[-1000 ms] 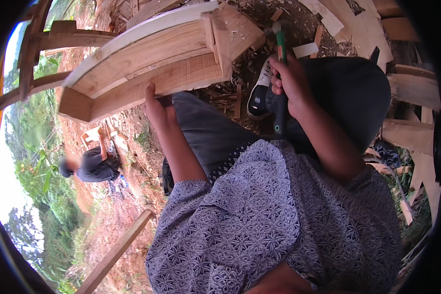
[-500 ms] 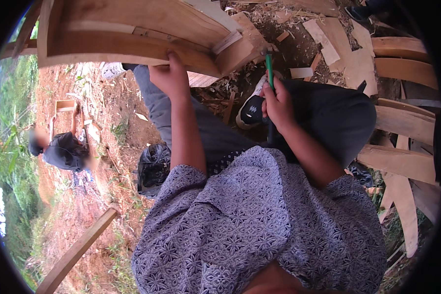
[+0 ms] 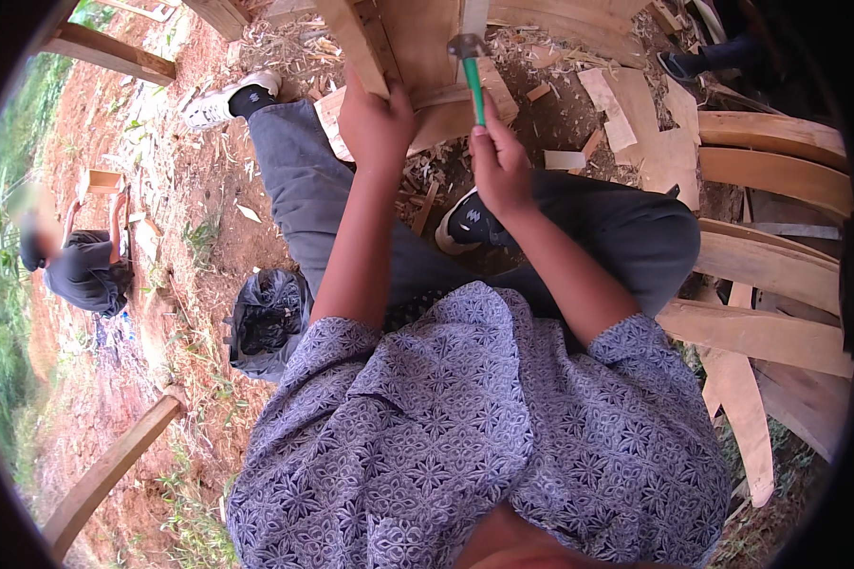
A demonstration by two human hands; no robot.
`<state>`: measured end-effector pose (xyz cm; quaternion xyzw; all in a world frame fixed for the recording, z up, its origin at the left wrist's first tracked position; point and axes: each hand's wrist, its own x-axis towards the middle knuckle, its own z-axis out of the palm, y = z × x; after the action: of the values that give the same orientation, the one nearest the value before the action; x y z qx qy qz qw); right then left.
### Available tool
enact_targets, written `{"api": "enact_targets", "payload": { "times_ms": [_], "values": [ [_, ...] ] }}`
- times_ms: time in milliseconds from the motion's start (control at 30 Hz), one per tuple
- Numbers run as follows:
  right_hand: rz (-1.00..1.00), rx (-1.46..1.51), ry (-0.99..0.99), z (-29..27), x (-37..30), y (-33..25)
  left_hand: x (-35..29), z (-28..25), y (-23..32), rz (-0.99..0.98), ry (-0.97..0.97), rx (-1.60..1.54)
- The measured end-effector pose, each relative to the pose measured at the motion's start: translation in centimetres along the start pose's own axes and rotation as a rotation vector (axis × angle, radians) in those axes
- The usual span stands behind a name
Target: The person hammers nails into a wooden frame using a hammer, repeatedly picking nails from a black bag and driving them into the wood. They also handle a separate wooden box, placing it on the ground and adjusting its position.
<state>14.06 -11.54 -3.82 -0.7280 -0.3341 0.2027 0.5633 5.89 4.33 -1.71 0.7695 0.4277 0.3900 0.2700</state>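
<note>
At the left of the frame, 1 other person [image 3: 90, 275] in dark clothes holds up a small wooden box [image 3: 102, 180]; lower and nearer the middle sits a black bag [image 3: 270, 322]. Towards the top centre, the left hand [image 3: 375, 119] is curled around the near end of a wooden frame's side board, its fingertips hidden. That wooden frame [image 3: 425, 47] has swung round: it lay slantwise across the upper left a second ago, and now runs up out of the top edge, with a wood block [image 3: 446, 123] just below it. To its right, the hammer [image 3: 474, 90] points upward, its head overlapping the wooden frame in view, though contact is unclear. The right hand [image 3: 501, 166] is closed firmly on its handle. This turn seems to bring the near end within the hammer's easy reach. Curved boards [image 3: 773, 261] stack along the right side.
</note>
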Motion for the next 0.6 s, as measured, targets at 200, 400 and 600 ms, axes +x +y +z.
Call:
{"api": "enact_targets", "payload": {
  "times_ms": [200, 400, 600],
  "values": [
    [0.244, -0.251, -0.069, 1.4, 0.9, 6.3, -0.9, 0.5, 0.6, 0.043, -0.015, -0.054],
    [0.016, -0.155, -0.031, 0.9, -0.1, 1.8, -1.5, -0.4, 0.6, -0.030, -0.050, -0.042],
    [0.237, -0.081, -0.121, 1.2, 0.0, 0.5, -1.2, 0.0, -0.2, -0.013, -0.023, -0.005]
  ]
}}
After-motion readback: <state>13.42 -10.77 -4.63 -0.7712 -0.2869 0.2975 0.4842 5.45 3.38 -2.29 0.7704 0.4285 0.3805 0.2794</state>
